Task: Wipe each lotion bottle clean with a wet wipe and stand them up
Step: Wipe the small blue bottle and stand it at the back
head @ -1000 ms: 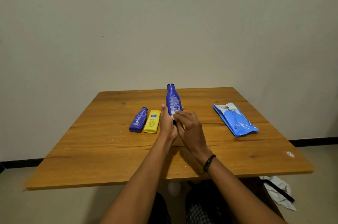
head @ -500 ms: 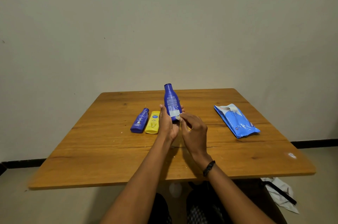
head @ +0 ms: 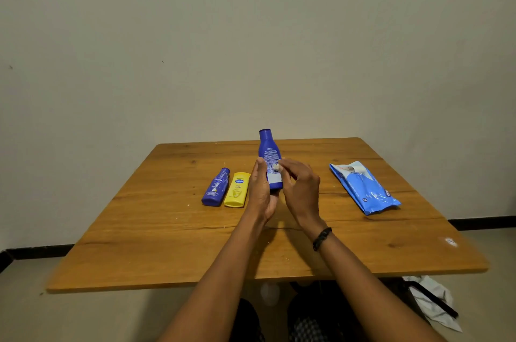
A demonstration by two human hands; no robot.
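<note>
My left hand (head: 261,193) grips a tall dark blue lotion bottle (head: 268,156) by its lower half and holds it upright above the wooden table (head: 167,244), back label toward me. My right hand (head: 301,190) pinches a small wad of white wet wipe (head: 276,167) against the label's right side. A smaller blue lotion bottle (head: 216,187) and a yellow lotion bottle (head: 237,189) lie flat side by side just left of my left hand. Most of the wipe is hidden by my fingers.
A blue pack of wet wipes (head: 363,188) lies at the table's right, its flap open at the far end. A plain wall stands behind the table. On the floor at the lower right lies a crumpled white cloth (head: 430,302) with a black strap.
My right hand has slid the wipe up from the bottle's base to the middle of the label. The held bottle has stayed nearly in place; the two lying bottles have not moved.
</note>
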